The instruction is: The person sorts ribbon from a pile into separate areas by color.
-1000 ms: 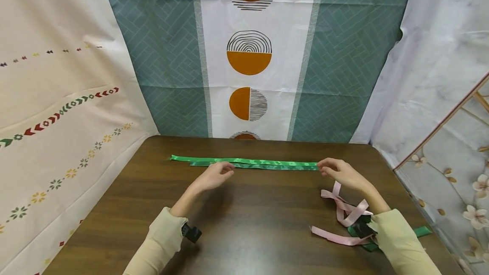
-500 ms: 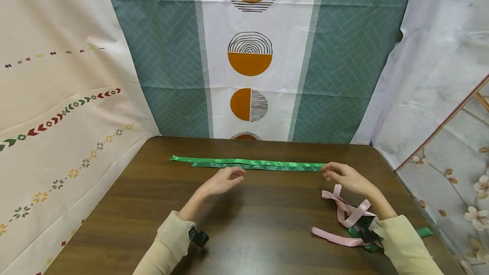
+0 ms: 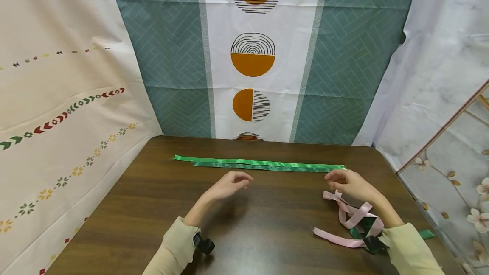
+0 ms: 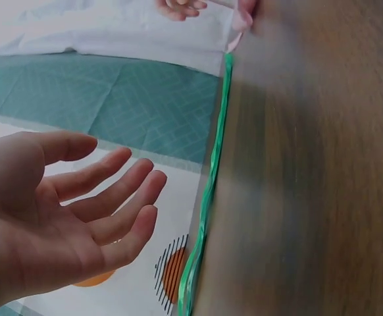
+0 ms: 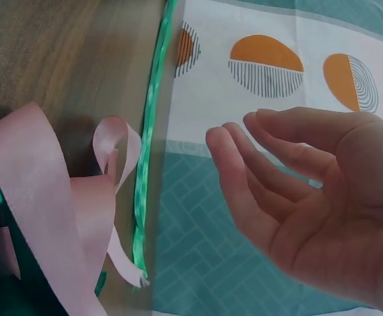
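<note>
Left hand point(image 3: 228, 186) and right hand point(image 3: 353, 185), fingers loosely spread; two green ribbons point(image 3: 267, 163), far; pink ribbon point(image 3: 358, 214), right, over dark-green ribbon point(image 3: 366, 223) partly hidden by right sleeve point(image 3: 410, 247)

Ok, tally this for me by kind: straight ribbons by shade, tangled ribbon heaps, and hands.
Bright green straight ribbon: 1
Dark green straight ribbon: 1
Pink-and-green tangled heap: 1
Hands, left hand and right hand: 2
Total: 5

Pale cream, slightly wrinkled sleeves point(image 3: 172, 247), boxy black left-wrist camera point(image 3: 204, 244), black right-wrist camera point(image 3: 376, 243), bare fingers point(image 5: 232, 171)
</note>
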Motion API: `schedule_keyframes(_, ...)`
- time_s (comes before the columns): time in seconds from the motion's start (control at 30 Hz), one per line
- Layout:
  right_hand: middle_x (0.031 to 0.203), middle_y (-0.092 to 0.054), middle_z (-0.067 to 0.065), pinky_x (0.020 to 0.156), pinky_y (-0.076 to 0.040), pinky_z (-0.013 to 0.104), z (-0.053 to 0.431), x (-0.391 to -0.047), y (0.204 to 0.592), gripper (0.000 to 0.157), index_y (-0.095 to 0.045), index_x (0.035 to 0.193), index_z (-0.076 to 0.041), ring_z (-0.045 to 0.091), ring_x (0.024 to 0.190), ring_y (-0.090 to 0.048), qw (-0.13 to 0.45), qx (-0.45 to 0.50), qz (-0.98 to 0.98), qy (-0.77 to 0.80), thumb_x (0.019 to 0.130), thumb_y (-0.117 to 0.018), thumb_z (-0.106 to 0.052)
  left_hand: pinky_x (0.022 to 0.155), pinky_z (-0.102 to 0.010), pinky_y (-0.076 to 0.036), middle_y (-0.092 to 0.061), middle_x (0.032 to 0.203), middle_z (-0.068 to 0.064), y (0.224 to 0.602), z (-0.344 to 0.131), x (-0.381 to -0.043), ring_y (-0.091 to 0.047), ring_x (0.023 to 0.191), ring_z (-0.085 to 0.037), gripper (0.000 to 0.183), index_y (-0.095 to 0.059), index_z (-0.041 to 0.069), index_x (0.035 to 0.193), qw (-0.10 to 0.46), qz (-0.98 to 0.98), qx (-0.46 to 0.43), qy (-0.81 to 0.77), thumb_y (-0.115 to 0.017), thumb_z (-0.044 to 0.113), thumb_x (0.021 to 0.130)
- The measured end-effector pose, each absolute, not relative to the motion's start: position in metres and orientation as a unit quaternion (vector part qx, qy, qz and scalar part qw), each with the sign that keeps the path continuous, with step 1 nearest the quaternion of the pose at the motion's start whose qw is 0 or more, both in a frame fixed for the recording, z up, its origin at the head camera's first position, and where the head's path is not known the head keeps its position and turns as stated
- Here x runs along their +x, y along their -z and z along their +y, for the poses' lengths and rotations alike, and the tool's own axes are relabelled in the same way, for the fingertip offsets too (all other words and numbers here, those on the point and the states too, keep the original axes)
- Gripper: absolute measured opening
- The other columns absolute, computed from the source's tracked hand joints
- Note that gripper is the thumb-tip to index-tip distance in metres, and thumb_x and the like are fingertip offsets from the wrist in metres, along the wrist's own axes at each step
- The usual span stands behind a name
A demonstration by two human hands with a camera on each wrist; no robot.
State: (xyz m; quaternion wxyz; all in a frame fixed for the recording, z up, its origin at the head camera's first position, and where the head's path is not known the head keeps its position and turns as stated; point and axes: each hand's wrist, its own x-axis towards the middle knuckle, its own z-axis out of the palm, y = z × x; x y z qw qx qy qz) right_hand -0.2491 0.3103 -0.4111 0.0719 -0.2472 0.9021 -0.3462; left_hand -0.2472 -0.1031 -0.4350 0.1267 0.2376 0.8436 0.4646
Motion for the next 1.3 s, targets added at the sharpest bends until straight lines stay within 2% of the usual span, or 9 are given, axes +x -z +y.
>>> schedule_keyframes(0.13,0.098,-0.067,0.018,0.066,-0.055,0.031,0.313,-0.247,0.414,0.019,-0.062,0.109,0.0,0.016,0.084,-0.065,0.078,-0.249,0.9,0.349,0.093,-0.061,-0.009,0.094,-0.044,-0.048,-0.064,0.121,-0.021,0.436,-0.096,-0.245,-0.065,0.103,-0.026,0.032,-0.062,0.0,0.122,0.143,0.836,0.238,-0.474,-0.049,0.021,0.101)
schedule_keyframes(0.3,0.094,-0.068,0.015,0.067,-0.052,0.025,0.316,-0.243,0.413,0.018,-0.064,0.105,0.0,0.009,0.082,-0.062,0.091,-0.25,0.905,0.331,0.091,-0.063,-0.01,0.093,-0.044,-0.049,-0.064,0.119,-0.023,0.437,-0.084,-0.244,-0.065,0.104,-0.033,0.032,-0.062,-0.002,0.122,0.171,0.826,0.254,-0.474,-0.048,0.02,0.102)
schedule_keyframes(0.5,0.089,-0.068,0.01,0.063,-0.051,0.025,0.321,-0.24,0.412,0.018,-0.064,0.104,0.002,0.007,0.075,-0.059,0.125,-0.262,0.899,0.327,0.093,-0.061,-0.011,0.091,-0.045,-0.05,-0.066,0.118,-0.022,0.439,-0.068,-0.243,-0.066,0.103,-0.036,0.031,-0.063,-0.003,0.121,0.197,0.817,0.271,-0.469,-0.048,0.016,0.101)
schedule_keyframes(0.7,0.079,-0.06,0.003,0.057,-0.046,0.024,0.326,-0.234,0.408,0.017,-0.065,0.1,0.0,0.005,0.065,-0.052,0.145,-0.27,0.892,0.332,0.097,-0.056,-0.014,0.093,-0.043,-0.05,-0.066,0.119,-0.021,0.439,-0.048,-0.239,-0.066,0.103,-0.036,0.032,-0.064,-0.002,0.12,0.215,0.81,0.274,-0.472,-0.048,0.018,0.102)
schedule_keyframes(0.93,0.068,-0.049,-0.008,0.054,-0.04,0.021,0.338,-0.228,0.406,0.019,-0.061,0.088,-0.002,0.001,0.059,-0.047,0.147,-0.279,0.888,0.334,0.099,-0.052,-0.014,0.095,-0.049,-0.048,-0.067,0.116,-0.022,0.442,-0.024,-0.239,-0.066,0.103,-0.038,0.03,-0.063,-0.003,0.119,0.23,0.795,0.27,-0.492,-0.049,0.017,0.101)
schedule_keyframes(1.17,0.076,-0.053,-0.003,0.055,-0.039,0.024,0.352,-0.219,0.407,0.018,-0.06,0.091,0.0,0.003,0.066,-0.048,0.156,-0.271,0.876,0.366,0.099,-0.051,-0.013,0.093,-0.047,-0.05,-0.069,0.112,-0.02,0.447,-0.004,-0.238,-0.067,0.1,-0.035,0.029,-0.065,-0.001,0.118,0.229,0.789,0.275,-0.499,-0.05,0.018,0.101)
schedule_keyframes(1.3,0.078,-0.054,0.003,0.05,-0.04,0.028,0.364,-0.213,0.41,0.018,-0.059,0.095,0.003,0.006,0.06,-0.046,0.169,-0.246,0.871,0.391,0.1,-0.05,-0.012,0.092,-0.045,-0.05,-0.069,0.11,-0.019,0.448,0.003,-0.236,-0.068,0.099,-0.035,0.029,-0.065,-0.001,0.117,0.227,0.786,0.279,-0.502,-0.05,0.018,0.101)
